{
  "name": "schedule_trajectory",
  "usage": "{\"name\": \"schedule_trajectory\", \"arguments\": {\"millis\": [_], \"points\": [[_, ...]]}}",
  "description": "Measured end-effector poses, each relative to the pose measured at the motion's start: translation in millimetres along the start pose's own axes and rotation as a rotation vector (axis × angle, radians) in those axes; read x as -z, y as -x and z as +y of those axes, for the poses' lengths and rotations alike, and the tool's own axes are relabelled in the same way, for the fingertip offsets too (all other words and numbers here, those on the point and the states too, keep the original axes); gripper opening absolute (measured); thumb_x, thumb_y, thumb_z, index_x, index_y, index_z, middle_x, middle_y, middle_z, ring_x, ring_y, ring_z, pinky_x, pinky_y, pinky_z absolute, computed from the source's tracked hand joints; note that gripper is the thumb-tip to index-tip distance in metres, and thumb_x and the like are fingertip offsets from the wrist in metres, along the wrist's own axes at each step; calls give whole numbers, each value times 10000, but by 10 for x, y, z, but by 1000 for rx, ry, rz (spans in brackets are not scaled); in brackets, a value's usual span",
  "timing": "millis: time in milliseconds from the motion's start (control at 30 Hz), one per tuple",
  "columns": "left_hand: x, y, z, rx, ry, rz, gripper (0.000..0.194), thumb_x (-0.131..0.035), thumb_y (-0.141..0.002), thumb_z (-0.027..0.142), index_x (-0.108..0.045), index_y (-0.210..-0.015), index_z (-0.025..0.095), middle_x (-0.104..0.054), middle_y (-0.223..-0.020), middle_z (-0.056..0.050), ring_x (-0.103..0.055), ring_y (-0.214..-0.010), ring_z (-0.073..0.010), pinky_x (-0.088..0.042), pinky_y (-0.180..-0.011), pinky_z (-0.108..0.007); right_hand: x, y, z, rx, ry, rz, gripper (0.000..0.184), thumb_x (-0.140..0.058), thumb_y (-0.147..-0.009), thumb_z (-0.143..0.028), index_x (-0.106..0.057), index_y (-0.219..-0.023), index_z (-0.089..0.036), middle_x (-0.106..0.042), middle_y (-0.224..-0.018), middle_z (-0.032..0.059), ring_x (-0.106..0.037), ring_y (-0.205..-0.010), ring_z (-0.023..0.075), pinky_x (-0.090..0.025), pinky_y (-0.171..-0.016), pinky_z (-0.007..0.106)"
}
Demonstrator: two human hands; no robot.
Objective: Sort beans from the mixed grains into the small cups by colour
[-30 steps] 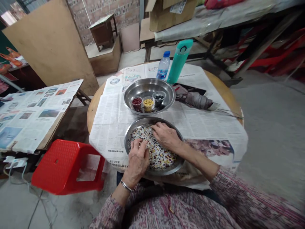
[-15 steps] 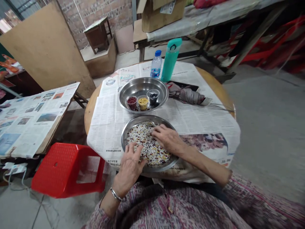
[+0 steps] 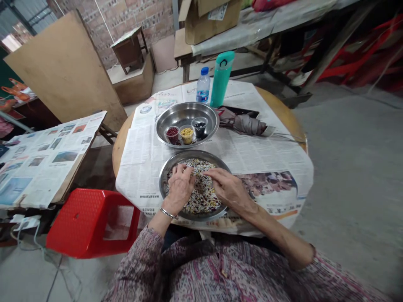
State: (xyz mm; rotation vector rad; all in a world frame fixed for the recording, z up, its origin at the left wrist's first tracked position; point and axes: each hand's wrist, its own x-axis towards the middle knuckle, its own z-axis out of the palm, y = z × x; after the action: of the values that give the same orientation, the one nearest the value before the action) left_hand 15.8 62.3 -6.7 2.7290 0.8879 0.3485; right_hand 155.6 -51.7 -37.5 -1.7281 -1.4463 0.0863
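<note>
A steel plate (image 3: 165, 175) heaped with mixed beans (image 3: 201, 199) sits on the newspaper-covered round table in front of me. My left hand (image 3: 179, 186) rests on the beans at the plate's left side, fingers curled down and pinching among them. Over the right side lies my right hand (image 3: 228, 188), palm down, fingers reaching left to the beans, tips close to the left hand. Behind stands a steel bowl (image 3: 189, 112) holding three small cups: red beans (image 3: 172, 133), yellow beans (image 3: 187, 134) and black beans (image 3: 200, 127).
A teal flask (image 3: 220, 77) and a water bottle (image 3: 203, 85) stand at the table's far side, a folded umbrella (image 3: 244, 123) to the right of the bowl. A red plastic stool (image 3: 91, 222) and a newspaper-covered board (image 3: 40, 155) are at my left.
My left hand moved up from the plate's near rim onto the beans. The right hand slid slightly toward me. The view shifted a little.
</note>
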Motion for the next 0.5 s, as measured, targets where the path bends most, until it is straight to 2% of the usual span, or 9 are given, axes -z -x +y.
{"name": "schedule_trajectory", "arguments": {"millis": [67,133,167,200,233,300,367,400,500], "points": [[-3,-70,13,-7,-43,-34,585,-718,-819,471,-518,-1317,237,-459,-1409,-127,-425,-1305,-351,-423,-1041,-527,85,51,12,-28,10,100,372,-394,-842,-74,-670,-1048,-217,-704,-1068,86,-658,-1033,219,-534,-940,405],[-31,-106,44,-65,-53,-141,953,-801,-643,635,-415,-1427,256,-345,-1510,-167,-297,-1391,-446,-322,-1073,-664,131,122,22,-61,13,166,347,-388,-857,-88,-673,-1003,-225,-713,-1010,85,-668,-987,222,-543,-913,408],[-51,-116,65,-120,-50,-197,1041,-816,-586,670,-390,-1446,266,-319,-1527,-175,-262,-1406,-467,-281,-1073,-707,135,159,24,-79,14,186,334,-390,-871,-103,-672,-992,-234,-714,-1004,84,-668,-983,225,-541,-914,415],[-72,-123,88,-190,-44,-241,1052,-822,-565,678,-401,-1439,273,-321,-1526,-175,-263,-1405,-469,-264,-1073,-721,127,195,23,-94,11,196,321,-394,-886,-122,-672,-990,-244,-715,-1007,83,-668,-987,227,-538,-919,421],[-92,-128,111,-262,-40,-267,985,-823,-587,655,-439,-1409,273,-344,-1513,-166,-295,-1392,-452,-276,-1075,-707,110,227,21,-104,4,203,311,-398,-899,-140,-672,-996,-252,-713,-1016,82,-666,-996,228,-536,-925,426],[-117,-135,146,-371,-33,-272,667,-794,-723,504,-552,-1290,247,-446,-1428,-133,-406,-1323,-372,-359,-1077,-602,59,277,16,-103,-12,225,302,-406,-913,-163,-675,-1009,-258,-707,-1029,85,-661,-1003,230,-535,-927,429],[-115,-137,147,-416,-19,-275,292,-686,-852,281,-631,-1130,208,-565,-1240,-92,-516,-1188,-273,-446,-1028,-452,6,310,21,-83,-21,257,301,-412,-916,-165,-681,-1020,-250,-699,-1030,96,-657,-994,231,-538,-920,425],[-101,-133,130,-414,-9,-281,185,-615,-885,184,-645,-1067,196,-595,-1137,-72,-551,-1113,-233,-472,-987,-390,-17,323,29,-73,-20,271,300,-416,-916,-162,-683,-1026,-244,-696,-1031,101,-655,-989,231,-537,-918,423],[-20,-82,23,-336,12,-267,232,-472,-921,59,-647,-991,193,-603,-992,-39,-585,-970,-174,-496,-894,-298,-66,351,73,-51,-14,299,300,-436,-914,-153,-683,-1058,-243,-689,-1053,102,-649,-991,228,-535,-913,422]]}}
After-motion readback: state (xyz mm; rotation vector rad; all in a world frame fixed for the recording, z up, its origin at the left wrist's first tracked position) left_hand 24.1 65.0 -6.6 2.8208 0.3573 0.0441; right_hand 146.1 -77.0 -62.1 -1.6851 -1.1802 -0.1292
